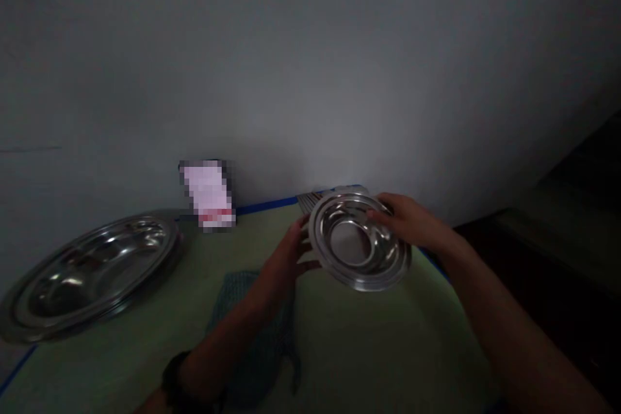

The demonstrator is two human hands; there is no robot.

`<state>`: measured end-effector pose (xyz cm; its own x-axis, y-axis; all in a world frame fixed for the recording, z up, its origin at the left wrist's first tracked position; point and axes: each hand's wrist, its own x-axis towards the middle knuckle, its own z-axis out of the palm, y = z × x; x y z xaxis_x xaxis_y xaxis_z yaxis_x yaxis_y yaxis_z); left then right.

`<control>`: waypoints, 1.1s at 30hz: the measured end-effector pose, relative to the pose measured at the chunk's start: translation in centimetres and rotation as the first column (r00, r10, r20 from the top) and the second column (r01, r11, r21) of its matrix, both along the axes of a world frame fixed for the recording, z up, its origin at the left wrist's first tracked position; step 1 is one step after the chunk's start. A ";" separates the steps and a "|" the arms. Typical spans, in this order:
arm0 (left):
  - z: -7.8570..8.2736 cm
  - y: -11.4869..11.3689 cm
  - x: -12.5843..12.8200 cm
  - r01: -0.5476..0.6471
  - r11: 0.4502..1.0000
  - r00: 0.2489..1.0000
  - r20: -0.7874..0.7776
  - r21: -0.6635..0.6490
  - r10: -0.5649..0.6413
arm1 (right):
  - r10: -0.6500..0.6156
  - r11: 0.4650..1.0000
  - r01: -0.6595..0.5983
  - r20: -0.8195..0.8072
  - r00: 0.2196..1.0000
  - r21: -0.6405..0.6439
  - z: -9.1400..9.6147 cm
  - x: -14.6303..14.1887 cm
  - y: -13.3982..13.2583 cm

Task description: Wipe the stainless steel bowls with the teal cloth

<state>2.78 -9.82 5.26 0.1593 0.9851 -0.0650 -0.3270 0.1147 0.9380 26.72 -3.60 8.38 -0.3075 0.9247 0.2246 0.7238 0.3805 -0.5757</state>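
A shiny steel bowl with a wide rim is tilted toward me above the table. My left hand grips its left side, with the fingertips hidden behind the rim. On the upper right, my right hand clasps the rim, its thumb lying over the inside and the other fingers partly out of sight. Beneath my left forearm lies a blue-green cloth with a loop or strip at its lower right. Just behind the bowl, a row of thin metal cutlery handles or tines shows in part.
Large steel plates, seemingly stacked, stand at the left with deep compartments in the top one. A phone, blurred out, leans against the grey wall. The green tabletop has blue edging. Right of the table it is dark.
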 end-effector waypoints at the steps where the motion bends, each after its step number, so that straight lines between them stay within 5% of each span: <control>1: 0.0 0.0 -0.1 -0.002 1.000 0.999 -0.039 0.007 0.003 | -0.051 0.999 0.052 0.073 0.996 -0.011 0.3 1.5 0.3; 5: -0.4 0.1 -1.1 -0.014 0.995 0.947 -0.318 0.101 0.046 | -0.312 0.946 0.324 0.354 0.882 0.025 0.1 8.1 1.9; 9: -1.2 0.4 -1.5 0.032 0.978 0.847 -0.525 0.206 0.083 | -0.355 0.914 0.405 0.430 0.830 -0.028 -2.0 11.8 2.6; 14: -2.0 0.9 -1.6 0.100 0.951 0.774 -0.623 0.294 0.112 | -0.298 0.927 0.364 0.414 0.860 -0.089 -4.7 11.7 2.5; 21: -1.9 1.1 -3.0 0.202 0.939 0.656 -0.750 0.279 0.081 | -0.208 0.962 0.258 0.361 0.909 -0.095 -5.5 10.4 3.1; 27: 0.1 0.2 -4.4 0.250 0.886 0.521 -0.826 0.390 0.216 | -0.224 0.969 0.186 0.267 0.937 0.162 -4.6 4.2 2.1; 30: 1.9 0.0 -6.9 0.318 0.846 0.275 -0.895 0.428 0.350 | -0.031 0.943 -0.032 0.183 0.983 0.330 -3.5 -2.1 0.8; 33: 4.3 -0.2 -11.3 0.303 0.860 -0.045 -0.896 0.409 0.442 | 0.186 0.922 -0.225 0.148 0.971 0.317 -3.4 -9.0 -0.8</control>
<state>-8.50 -10.03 9.60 0.2298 0.9345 0.2718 0.9423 -0.2834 0.1779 17.74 -4.43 4.94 -0.5237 0.7184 0.4578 0.6620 0.6814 -0.3121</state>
